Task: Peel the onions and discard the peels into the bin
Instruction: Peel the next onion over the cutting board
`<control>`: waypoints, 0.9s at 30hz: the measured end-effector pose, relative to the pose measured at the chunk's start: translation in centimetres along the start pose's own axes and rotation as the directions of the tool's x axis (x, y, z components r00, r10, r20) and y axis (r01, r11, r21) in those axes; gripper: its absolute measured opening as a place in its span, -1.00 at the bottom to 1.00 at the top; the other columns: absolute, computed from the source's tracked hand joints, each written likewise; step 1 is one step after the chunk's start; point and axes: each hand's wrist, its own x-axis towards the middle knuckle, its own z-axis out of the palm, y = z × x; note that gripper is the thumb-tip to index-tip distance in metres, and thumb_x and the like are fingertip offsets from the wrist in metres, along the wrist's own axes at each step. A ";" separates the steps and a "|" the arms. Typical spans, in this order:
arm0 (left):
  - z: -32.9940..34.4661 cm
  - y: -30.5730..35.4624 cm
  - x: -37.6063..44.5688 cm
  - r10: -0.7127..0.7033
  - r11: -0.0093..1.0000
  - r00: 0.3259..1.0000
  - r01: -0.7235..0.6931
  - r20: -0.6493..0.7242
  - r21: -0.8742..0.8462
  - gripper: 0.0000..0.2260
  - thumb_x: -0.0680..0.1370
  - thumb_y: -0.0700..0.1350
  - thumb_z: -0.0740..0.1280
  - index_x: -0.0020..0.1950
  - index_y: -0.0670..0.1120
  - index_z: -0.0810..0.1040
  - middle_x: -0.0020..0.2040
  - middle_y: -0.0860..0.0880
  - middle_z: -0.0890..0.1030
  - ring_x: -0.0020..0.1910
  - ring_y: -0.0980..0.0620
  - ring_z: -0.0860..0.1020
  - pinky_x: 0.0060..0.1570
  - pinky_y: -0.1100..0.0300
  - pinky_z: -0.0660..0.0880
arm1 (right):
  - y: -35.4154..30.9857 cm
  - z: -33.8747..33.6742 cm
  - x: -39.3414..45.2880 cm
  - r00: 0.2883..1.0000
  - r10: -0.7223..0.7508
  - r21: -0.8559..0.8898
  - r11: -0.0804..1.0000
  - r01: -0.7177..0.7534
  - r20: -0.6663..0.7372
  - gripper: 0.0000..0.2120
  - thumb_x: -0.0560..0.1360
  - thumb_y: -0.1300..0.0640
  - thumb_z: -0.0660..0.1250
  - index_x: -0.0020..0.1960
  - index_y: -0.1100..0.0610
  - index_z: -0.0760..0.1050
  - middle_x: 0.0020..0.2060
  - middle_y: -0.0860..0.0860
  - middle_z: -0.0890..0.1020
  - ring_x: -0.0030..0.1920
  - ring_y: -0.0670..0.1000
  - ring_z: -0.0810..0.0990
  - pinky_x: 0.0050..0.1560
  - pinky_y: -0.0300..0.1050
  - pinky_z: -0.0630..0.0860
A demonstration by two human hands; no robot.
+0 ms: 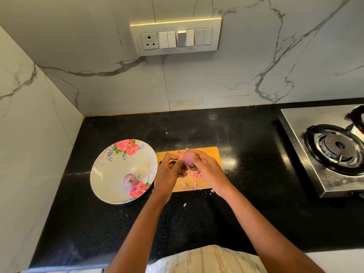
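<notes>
Both my hands hold a small pink onion (pixel 188 158) just above the wooden cutting board (pixel 213 153). My right hand (pixel 206 169) curls round the onion from the right. My left hand (pixel 169 171) pinches at the onion's left side with thumb and fingertips. Pink peel scraps (pixel 194 175) lie on the board beneath my hands, and a few bits (pixel 184 204) lie on the black counter in front of it. A second onion (pixel 130 180), still in purple skin, sits in the floral white bowl (pixel 110 174) to the left. No bin is in view.
A steel gas stove (pixel 332 148) with a black burner stands at the right on the black counter (pixel 246 194). Marble walls close the back and left. A switch panel with a socket (pixel 175 36) is on the back wall.
</notes>
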 end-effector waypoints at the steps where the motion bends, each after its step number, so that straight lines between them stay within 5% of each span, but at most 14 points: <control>1: 0.0 0.0 0.0 0.006 1.000 1.000 -0.006 0.004 0.007 -0.76 0.64 0.05 0.28 0.10 -0.13 0.50 -0.14 -0.15 0.70 -0.27 0.03 0.60 -0.15 0.16 0.57 | 0.1 0.1 0.0 1.000 -0.006 -0.013 1.000 0.006 -0.004 -0.57 0.56 -0.21 0.37 0.37 -0.07 0.54 0.19 -0.07 0.65 0.16 -0.05 0.66 0.26 0.09 0.59; 8: 0.2 -0.1 -0.2 0.011 1.000 1.000 -0.011 0.021 -0.012 -0.77 0.69 -0.03 0.24 0.18 -0.19 0.50 -0.18 -0.13 0.65 -0.28 0.06 0.55 -0.21 0.24 0.52 | -0.3 0.2 -0.2 0.998 -0.061 0.008 0.998 0.061 -0.021 -0.65 0.63 -0.09 0.30 0.40 -0.09 0.53 0.27 -0.03 0.59 0.14 -0.02 0.67 0.14 -0.11 0.64; 13: 0.4 -0.3 -0.3 0.015 0.999 1.000 -0.014 0.017 -0.028 -0.77 0.69 -0.05 0.24 0.19 -0.20 0.50 -0.16 -0.13 0.65 -0.26 0.07 0.56 -0.17 0.25 0.55 | -0.4 -0.2 -0.1 0.998 -0.050 -0.004 0.999 0.049 -0.042 -0.66 0.70 -0.12 0.14 0.35 -0.10 0.58 0.23 0.00 0.64 0.07 -0.02 0.71 0.16 0.03 0.65; 18: 0.2 -0.5 -0.4 0.043 0.998 0.998 -0.041 0.047 -0.047 -0.79 0.69 -0.09 0.25 0.24 -0.17 0.53 -0.03 -0.27 0.64 -0.22 0.06 0.56 -0.12 0.22 0.55 | -0.3 -0.3 -0.1 0.999 -0.046 0.025 0.999 0.046 -0.004 -0.63 0.57 -0.04 0.43 0.36 -0.06 0.56 0.22 -0.02 0.64 0.18 -0.02 0.66 0.20 0.02 0.64; 23: 0.4 -0.3 -0.7 0.026 1.000 0.998 -0.026 0.063 -0.014 -0.79 0.65 -0.06 0.33 0.26 -0.07 0.55 0.00 -0.09 0.67 -0.19 0.08 0.61 -0.12 0.25 0.56 | -0.5 -0.2 -0.1 0.995 -0.023 0.039 0.999 0.027 -0.093 -0.73 0.69 -0.07 0.21 0.26 -0.09 0.62 0.15 0.00 0.68 0.06 0.01 0.72 0.17 0.16 0.64; 27: 0.8 -0.2 -0.8 0.006 1.000 1.000 -0.006 0.017 -0.012 -0.75 0.60 0.00 0.41 0.25 0.01 0.55 0.03 -0.04 0.69 -0.15 0.05 0.65 -0.13 0.20 0.57 | -0.9 -0.8 -0.4 1.000 -0.018 0.148 0.989 0.020 -0.014 -0.70 0.69 -0.01 0.21 0.34 -0.01 0.58 0.23 0.03 0.65 0.21 -0.01 0.65 0.26 0.03 0.60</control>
